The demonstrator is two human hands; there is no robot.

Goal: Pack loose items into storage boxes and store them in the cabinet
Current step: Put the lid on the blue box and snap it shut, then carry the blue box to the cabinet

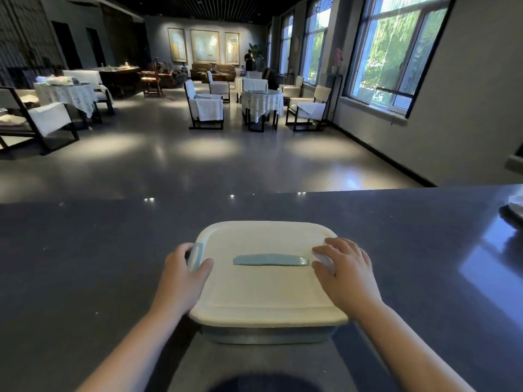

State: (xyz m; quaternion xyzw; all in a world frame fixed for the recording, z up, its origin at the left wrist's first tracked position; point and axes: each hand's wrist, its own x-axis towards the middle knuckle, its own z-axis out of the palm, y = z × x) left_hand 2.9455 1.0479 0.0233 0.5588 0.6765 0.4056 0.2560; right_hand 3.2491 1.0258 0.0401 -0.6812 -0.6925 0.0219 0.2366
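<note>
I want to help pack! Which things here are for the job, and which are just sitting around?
For the job:
box
lid
left hand on its clip
right hand on the lid

Just around:
counter
chairs
tables
paintings

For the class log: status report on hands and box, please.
Left hand grips side latch. Right hand rests on lid. Storage box closed, on counter. Nothing obstructing.
</note>
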